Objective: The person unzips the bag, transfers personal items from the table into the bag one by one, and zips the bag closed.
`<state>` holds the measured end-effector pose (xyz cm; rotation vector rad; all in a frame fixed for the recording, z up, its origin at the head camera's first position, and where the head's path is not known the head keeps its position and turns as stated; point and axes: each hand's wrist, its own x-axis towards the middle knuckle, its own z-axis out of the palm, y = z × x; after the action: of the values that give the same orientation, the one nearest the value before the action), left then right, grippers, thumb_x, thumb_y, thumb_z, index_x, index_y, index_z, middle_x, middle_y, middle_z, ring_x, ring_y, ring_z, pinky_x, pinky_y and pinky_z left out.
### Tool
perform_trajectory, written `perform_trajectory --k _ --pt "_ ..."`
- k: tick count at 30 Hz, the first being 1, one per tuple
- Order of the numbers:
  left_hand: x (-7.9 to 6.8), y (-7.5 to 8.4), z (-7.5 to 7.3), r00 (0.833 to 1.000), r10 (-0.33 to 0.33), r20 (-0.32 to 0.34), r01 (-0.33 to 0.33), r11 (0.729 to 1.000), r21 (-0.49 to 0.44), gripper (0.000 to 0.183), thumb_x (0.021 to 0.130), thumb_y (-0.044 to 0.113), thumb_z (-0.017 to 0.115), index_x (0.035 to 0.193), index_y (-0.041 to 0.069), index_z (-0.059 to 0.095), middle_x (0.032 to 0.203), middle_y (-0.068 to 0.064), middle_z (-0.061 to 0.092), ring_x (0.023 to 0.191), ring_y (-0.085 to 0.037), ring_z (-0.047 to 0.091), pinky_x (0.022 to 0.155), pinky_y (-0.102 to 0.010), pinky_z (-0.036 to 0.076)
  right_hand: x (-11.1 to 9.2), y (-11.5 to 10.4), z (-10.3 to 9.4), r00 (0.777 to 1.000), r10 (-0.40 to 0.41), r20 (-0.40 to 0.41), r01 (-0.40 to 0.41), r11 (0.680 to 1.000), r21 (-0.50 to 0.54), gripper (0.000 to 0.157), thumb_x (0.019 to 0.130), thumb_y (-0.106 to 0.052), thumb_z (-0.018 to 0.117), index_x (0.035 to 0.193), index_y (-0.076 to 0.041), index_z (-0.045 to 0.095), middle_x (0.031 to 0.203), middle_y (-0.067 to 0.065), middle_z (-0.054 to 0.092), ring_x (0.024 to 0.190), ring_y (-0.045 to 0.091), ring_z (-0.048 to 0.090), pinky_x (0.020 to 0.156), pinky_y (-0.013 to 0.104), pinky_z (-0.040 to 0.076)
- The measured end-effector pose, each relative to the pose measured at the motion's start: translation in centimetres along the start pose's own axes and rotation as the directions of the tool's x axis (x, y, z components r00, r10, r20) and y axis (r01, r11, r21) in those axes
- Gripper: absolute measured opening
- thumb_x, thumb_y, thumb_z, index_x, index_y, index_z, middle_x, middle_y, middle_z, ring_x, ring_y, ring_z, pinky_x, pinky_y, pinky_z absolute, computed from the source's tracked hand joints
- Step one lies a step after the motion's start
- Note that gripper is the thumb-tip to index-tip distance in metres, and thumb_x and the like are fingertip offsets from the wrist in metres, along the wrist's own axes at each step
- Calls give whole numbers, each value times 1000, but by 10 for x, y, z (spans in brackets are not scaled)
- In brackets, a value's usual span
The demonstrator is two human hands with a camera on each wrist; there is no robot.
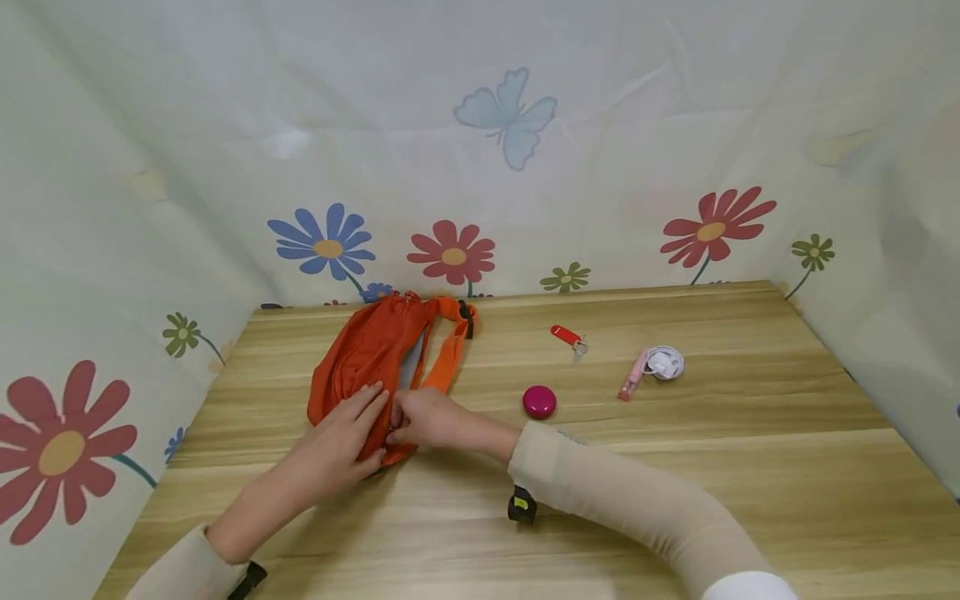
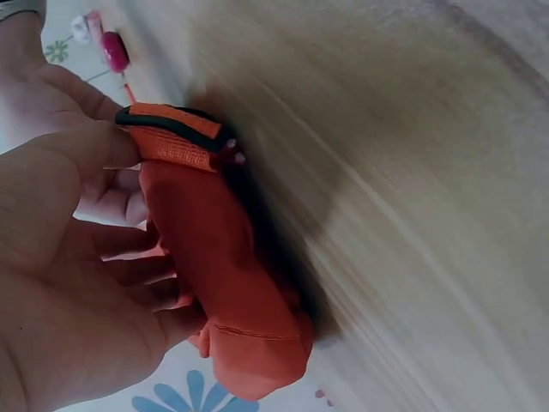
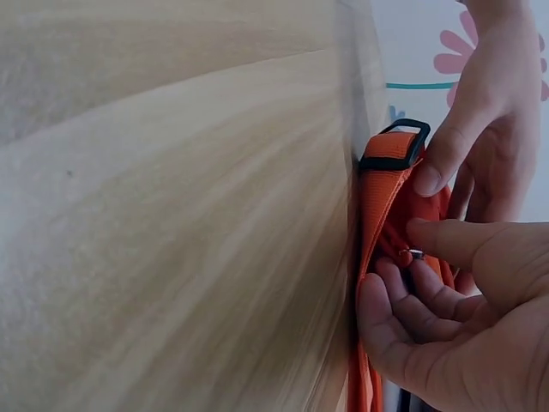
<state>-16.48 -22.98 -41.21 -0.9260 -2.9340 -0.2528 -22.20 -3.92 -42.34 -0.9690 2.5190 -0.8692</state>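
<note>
An orange-red waist bag [image 1: 358, 346] lies at the left of the wooden table, its grey lining showing along an opening. My left hand [image 1: 339, 442] holds the bag's near end, with the fingers over one face and the thumb by the strap's black slider buckle [image 3: 396, 148]. At the edge of the opening, my right hand [image 1: 433, 418] pinches a small zipper pull [image 3: 405, 256] between curled fingers and thumb. An orange strap [image 1: 450, 358] loops off the bag's right side, with a black clip [image 1: 467, 318] at its far end.
Right of the bag, a round magenta case [image 1: 539, 402] sits on the table. Beyond it are a key with a red tag [image 1: 566, 335], a slim pink tube [image 1: 634, 375] and a coiled white cable [image 1: 667, 363]. A flower-printed sheet [image 1: 600, 208] hangs behind the table.
</note>
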Motion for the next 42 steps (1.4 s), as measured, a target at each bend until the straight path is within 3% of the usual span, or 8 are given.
perform_trajectory --k 9,17,24,27,29,31,34,42 --pt "0 0 2 999 -45 22 45 999 -8 78 86 28 83 144 -12 48 150 -29 44 139 -46 42 109 -56 41 5 2 1 1000 29 1 -29 999 41 12 89 -15 79 93 -9 69 77 -5 65 66 3 56 61 15 45" --pt "0 4 4 998 -68 9 68 997 -25 71 82 9 78 143 -13 48 150 -27 46 140 -46 43 110 -55 41 6 0 -6 998 62 15 -63 997 47 11 92 -19 74 85 -15 68 69 -7 62 57 5 55 55 17 45" --pt "4 9 7 992 -127 -6 127 992 -6 68 83 11 81 140 -11 52 147 -28 50 136 -46 47 103 -53 48 3 0 -9 998 47 47 -50 997 52 15 96 -20 70 85 -15 61 69 -6 59 55 7 54 55 18 44" --pt "5 9 6 989 -148 -11 148 989 2 64 84 13 82 138 -10 56 145 -27 52 134 -43 50 92 -48 55 1 -2 -12 997 55 57 -59 995 76 14 96 -19 70 87 -14 60 68 -4 59 55 8 55 54 19 44" --pt "7 10 4 987 -158 -8 158 987 -8 59 85 11 80 136 -9 58 145 -27 52 132 -42 53 75 -37 60 1 -2 -13 997 59 55 -63 994 86 13 95 -18 71 89 -13 60 69 -4 59 56 7 55 55 19 44" --pt "8 10 2 987 -163 -1 163 986 -22 53 87 9 77 133 -9 61 145 -26 53 131 -42 54 58 -28 55 0 -1 -15 996 63 63 -69 992 108 10 96 -17 69 92 -11 62 70 -3 60 57 8 55 56 19 44" --pt "9 9 0 987 -159 8 159 987 -37 43 89 5 73 129 -9 65 145 -26 53 129 -42 56 47 -24 43 -1 5 -20 997 42 68 -51 989 140 5 98 -12 66 98 -7 66 75 -1 64 60 8 58 57 19 47" --pt "18 3 -6 982 -187 38 190 976 -106 31 91 3 74 120 -7 71 142 -27 55 129 -42 55 68 -38 60 0 28 -49 997 -79 7 79 995 58 6 95 -9 72 99 -8 76 89 -2 73 77 5 63 71 18 50"
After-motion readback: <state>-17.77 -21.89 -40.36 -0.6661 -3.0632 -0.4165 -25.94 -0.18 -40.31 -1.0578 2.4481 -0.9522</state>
